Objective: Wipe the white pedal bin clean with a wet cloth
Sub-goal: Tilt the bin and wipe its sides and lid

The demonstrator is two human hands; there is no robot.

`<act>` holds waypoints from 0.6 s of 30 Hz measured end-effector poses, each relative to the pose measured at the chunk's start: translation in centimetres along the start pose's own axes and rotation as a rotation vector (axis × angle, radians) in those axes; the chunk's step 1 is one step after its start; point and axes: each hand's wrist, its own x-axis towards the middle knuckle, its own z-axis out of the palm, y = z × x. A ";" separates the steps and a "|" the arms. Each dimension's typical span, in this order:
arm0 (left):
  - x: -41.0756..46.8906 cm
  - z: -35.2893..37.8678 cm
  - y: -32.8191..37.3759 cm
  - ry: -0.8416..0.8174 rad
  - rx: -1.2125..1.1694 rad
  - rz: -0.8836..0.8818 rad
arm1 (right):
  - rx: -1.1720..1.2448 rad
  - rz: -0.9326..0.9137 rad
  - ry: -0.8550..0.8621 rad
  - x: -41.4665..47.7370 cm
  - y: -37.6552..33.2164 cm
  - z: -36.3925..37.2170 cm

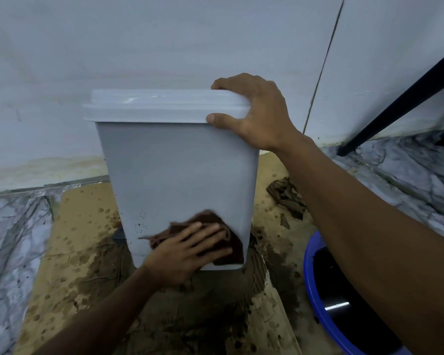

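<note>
The blue bucket [309,265] at 4 o'clock is cut off by the right forearm and the frame edge. The white pedal bin [174,175] stands dead centre on wet cardboard [80,226]. The left hand [187,254], fingers flat and spread, presses the brown cloth [231,242] on its lower front; the right hand [256,111] grips the lid corner at 1 o'clock.

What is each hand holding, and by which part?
The right hand grips the bin by the right corner of its lid. The left hand holds nothing; it presses the cloth flat on the bin's lower front.
</note>
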 end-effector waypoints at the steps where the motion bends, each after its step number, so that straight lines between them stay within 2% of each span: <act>1: 0.0 -0.1 -0.6 0.034 0.000 -0.065 | -0.001 0.000 0.002 0.1 0.0 0.0; 3: 1.6 -0.5 -1.0 0.096 -0.008 -0.218 | -0.001 0.008 0.009 0.2 -0.1 0.1; 5: 3.8 -0.5 -0.4 0.134 -0.028 -0.299 | -0.007 0.009 0.008 0.3 -0.1 0.1; 8: 4.7 0.3 1.6 0.061 -0.024 -0.191 | 0.004 -0.008 0.014 0.1 0.0 0.1; 11: 2.0 0.4 2.3 -0.020 0.023 -0.055 | 0.011 -0.011 0.025 0.0 0.1 0.1; 13: 0.5 -0.4 0.8 -0.008 0.038 -0.076 | 0.011 -0.013 0.025 0.0 0.1 0.1; 15: 0.7 -1.5 -2.4 0.094 0.029 -0.251 | 0.017 -0.012 0.023 0.1 0.1 0.2; 18: 2.5 -3.1 -7.6 0.263 0.014 -0.634 | 0.021 -0.012 0.036 0.3 0.1 0.3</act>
